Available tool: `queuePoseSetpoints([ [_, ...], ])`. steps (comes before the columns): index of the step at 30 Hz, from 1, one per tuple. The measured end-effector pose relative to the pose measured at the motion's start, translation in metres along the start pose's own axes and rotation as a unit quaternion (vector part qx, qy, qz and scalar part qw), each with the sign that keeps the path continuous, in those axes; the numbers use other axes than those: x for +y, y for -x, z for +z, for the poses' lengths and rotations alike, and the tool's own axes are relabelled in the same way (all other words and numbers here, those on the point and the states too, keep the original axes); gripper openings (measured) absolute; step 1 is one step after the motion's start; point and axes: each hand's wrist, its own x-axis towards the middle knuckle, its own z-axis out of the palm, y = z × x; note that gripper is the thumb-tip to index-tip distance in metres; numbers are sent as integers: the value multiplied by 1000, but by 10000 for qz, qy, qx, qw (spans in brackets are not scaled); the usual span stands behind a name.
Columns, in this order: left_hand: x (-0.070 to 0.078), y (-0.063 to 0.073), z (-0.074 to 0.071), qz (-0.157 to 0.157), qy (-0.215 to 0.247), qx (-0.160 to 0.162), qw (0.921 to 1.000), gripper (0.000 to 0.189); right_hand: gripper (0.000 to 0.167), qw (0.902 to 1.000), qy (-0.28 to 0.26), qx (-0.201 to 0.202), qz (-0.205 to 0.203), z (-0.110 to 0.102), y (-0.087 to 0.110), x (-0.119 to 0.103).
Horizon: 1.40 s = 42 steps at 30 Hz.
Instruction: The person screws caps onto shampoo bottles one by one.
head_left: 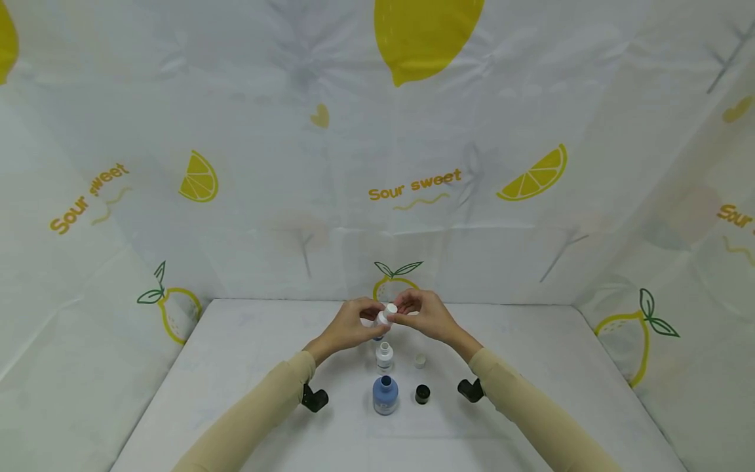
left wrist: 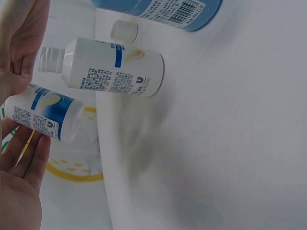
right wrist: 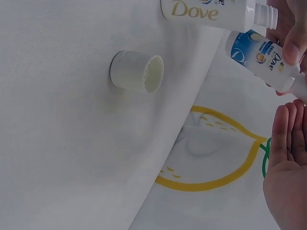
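Observation:
My left hand (head_left: 352, 323) holds a small white-and-blue Dove bottle (left wrist: 45, 111), tilted, above the table's far part. Its thumb lies along the bottle in the right wrist view. At the bottle's top, my right hand (head_left: 429, 319) pinches the white cap (head_left: 390, 309) between thumb and fingers. Part of the cap is hidden by the hands in both wrist views. Just nearer stands an uncapped white Dove bottle (head_left: 385, 357), upright. Beside it on the right lies a loose white cap (right wrist: 136, 72), its ridged open side showing.
Nearest me stands an open blue bottle (head_left: 385, 396), with a black cap (head_left: 422, 394) to its right. The white table (head_left: 248, 367) meets a lemon-printed white curtain (head_left: 265, 249) at its far edge. A black wrist camera (head_left: 315, 398) shows under the left sleeve.

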Motion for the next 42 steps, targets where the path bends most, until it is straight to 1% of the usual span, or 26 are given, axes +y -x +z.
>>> queuePoseSetpoints([
  [9, -1, -1, 0, 111, -40, 39, 9999, 34, 24, 9998, 80, 147, 100, 2, 0, -3],
  [31, 0, -3, 1, 128, -58, 0, 9999, 34, 28, 9992, 127, 227, 294, 5, 4, -4],
  [38, 1, -2, 1, 133, 24, -68, 9999, 33, 30, 9994, 103, 118, 322, 2, 5, -4],
  [40, 1, -2, 1, 145, 66, -73, 9998, 32, 31, 9996, 35, 29, 271, 0, 4, -4],
  [42, 2, -2, 1, 160, 97, -69, 9998, 32, 31, 9998, -80, -101, 139, -3, 4, -3],
])
